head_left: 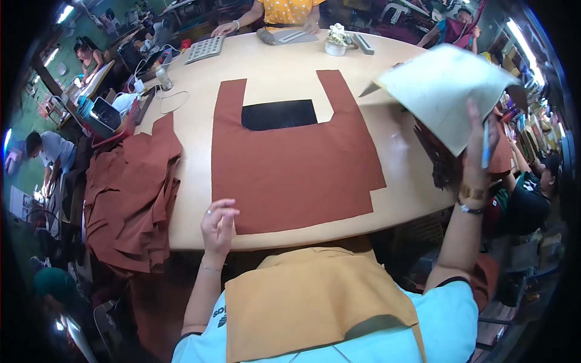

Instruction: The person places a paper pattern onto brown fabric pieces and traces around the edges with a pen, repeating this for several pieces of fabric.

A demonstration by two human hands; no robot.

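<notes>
A rust-brown cut fabric piece (pixel 290 163) with two strap-like tabs lies flat on the pale table (pixel 278 66). A black fabric rectangle (pixel 279 114) lies in the notch between the tabs. My left hand (pixel 218 225) rests at the fabric's near left corner, fingers curled on its edge. My right hand (pixel 481 151) is raised over the table's right side, holding a pale paper pattern sheet (pixel 445 91) and a blue pen (pixel 485 145). A mustard cloth (pixel 315 302) is draped over my chest.
A stack of rust-brown cut pieces (pixel 130 199) hangs over the table's left edge. A person in a yellow dotted top (pixel 284 12) sits at the far side, beside a grey tray (pixel 206 48) and a white cup (pixel 336 42). More people sit at the right (pixel 526 193).
</notes>
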